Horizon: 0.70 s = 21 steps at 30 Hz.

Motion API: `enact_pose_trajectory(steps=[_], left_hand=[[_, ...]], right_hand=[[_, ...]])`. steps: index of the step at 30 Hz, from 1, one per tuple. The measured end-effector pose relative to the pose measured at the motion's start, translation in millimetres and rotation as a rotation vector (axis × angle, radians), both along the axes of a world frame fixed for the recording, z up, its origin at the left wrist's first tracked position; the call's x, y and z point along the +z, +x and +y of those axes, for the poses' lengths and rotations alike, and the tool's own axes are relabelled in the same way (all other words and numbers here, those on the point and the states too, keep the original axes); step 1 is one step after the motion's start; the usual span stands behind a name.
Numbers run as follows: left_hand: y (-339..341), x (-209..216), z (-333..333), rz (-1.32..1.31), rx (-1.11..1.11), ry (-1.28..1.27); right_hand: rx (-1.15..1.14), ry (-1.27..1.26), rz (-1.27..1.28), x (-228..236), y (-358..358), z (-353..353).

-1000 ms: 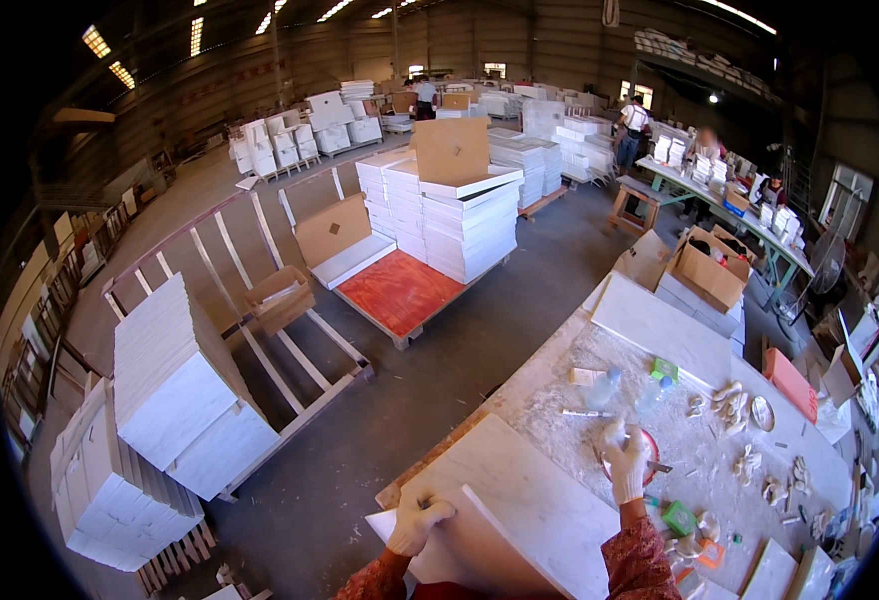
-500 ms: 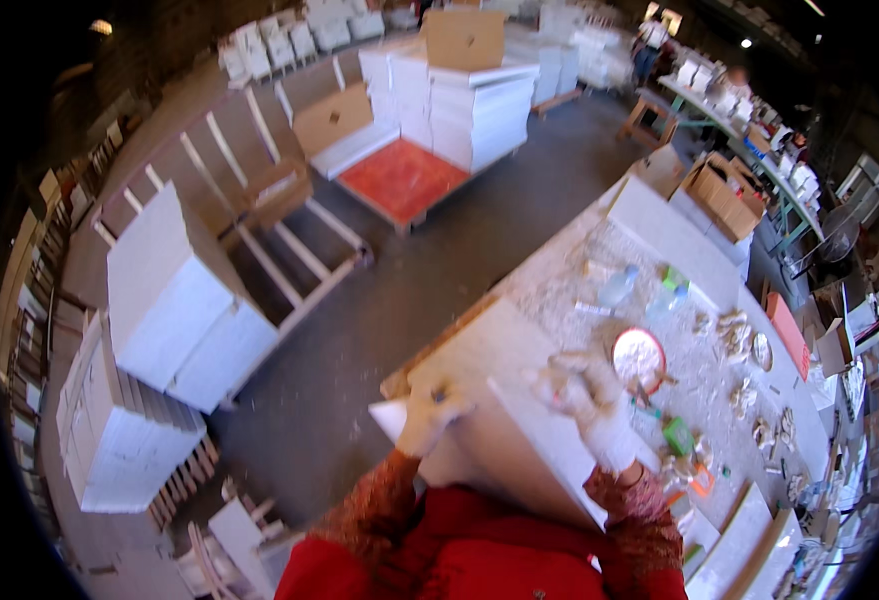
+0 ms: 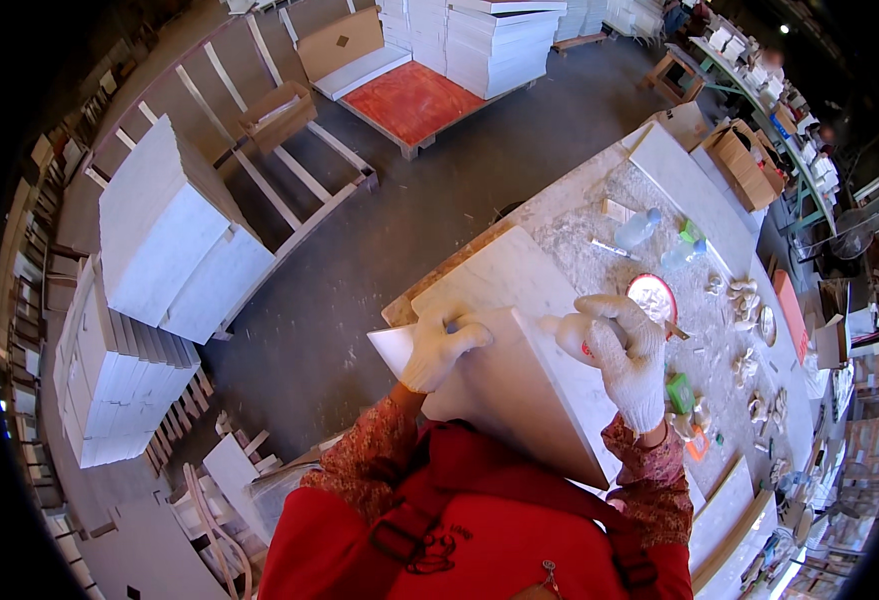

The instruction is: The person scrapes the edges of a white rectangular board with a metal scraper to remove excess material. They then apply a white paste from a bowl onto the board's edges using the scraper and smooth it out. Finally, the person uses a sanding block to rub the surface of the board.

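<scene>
A pale stone tile (image 3: 519,390) leans on edge in front of me, its broad face tilted toward my body. My left hand (image 3: 439,348), in a white glove, is closed on its upper left part, thumb and fingers curled over the edge. Beside that hand a white corner (image 3: 391,352) of something sticks out. My gloved right hand (image 3: 621,345) is raised at the tile's right side, with fingers curled round a small whitish thing with a red spot, mostly hidden. Under and behind the tile lies a flat marble slab (image 3: 509,268). A red-rimmed bowl of white material (image 3: 649,295) sits just beyond my right hand.
The dusty worktable (image 3: 569,215) holds a clear bottle (image 3: 639,228), a green block (image 3: 678,392) and several crumpled whitish lumps. Leftward stand stacked tiles (image 3: 179,240) by a slatted frame (image 3: 294,165). Farther off is a red-topped pallet (image 3: 414,105). A cardboard box (image 3: 744,165) stands at far right.
The whole view has shifted, with the scene sitting higher in the picture. My left hand stays at the tile's edge. My right hand's fingers now look higher and more curled beside the bowl.
</scene>
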<state>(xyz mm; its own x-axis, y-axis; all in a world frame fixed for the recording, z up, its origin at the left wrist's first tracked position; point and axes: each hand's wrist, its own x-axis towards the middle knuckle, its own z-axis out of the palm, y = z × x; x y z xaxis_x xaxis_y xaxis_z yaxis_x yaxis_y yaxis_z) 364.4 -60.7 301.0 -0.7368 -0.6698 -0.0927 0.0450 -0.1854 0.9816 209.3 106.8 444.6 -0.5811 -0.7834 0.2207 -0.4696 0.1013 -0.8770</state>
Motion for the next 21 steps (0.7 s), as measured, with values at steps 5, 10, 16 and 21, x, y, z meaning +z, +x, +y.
enact_pose_trajectory(steps=[5,10,16,21], left_hand=[[2.8,0.5,-1.8,-0.028,-0.013,-0.004],[1.3,-2.9,-1.6,-0.006,0.005,-0.057],[4.6,5.3,-1.2,-0.048,-0.013,-0.057],[3.6,0.1,-1.8,-0.017,-0.019,-0.029]], right_hand=[[0.018,-0.006,0.066,0.5,-2.1,-4.2],[0.027,0.014,0.07,3.4,-0.9,-5.2],[0.041,0.051,0.044,4.3,-0.5,-5.6],[0.052,0.047,0.054,5.5,-0.6,-7.8]])
